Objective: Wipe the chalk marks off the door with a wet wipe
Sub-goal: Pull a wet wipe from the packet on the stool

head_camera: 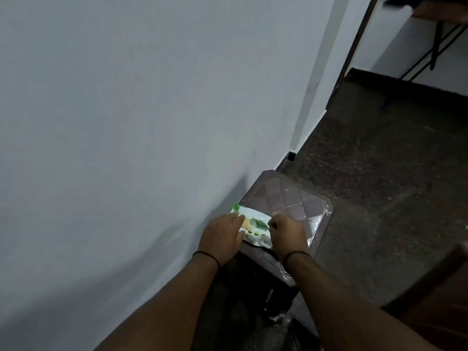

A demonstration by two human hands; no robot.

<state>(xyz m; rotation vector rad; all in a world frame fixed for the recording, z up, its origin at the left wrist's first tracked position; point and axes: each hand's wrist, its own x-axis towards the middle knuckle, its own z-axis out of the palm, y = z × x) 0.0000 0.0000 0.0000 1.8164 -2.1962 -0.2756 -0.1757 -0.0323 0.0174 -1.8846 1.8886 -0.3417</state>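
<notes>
A white and green wet wipe pack (254, 222) lies on a brown plastic stool (298, 203) beside the wall. My left hand (221, 238) lies over the pack's left part, thumb and fingers on it. My right hand (287, 233) has its fingers curled and pinches at the top of the pack near its middle. Both hands hide most of the pack. No chalk marks and no door leaf show in the head view; only a dark door frame (354, 46) stands at the upper right.
A pale grey wall (152, 110) fills the left side. Dark speckled floor (379, 160) stretches right of the stool. A dark wooden piece of furniture (435, 287) sits at the lower right. Past the door frame, black metal table legs (435, 41) stand.
</notes>
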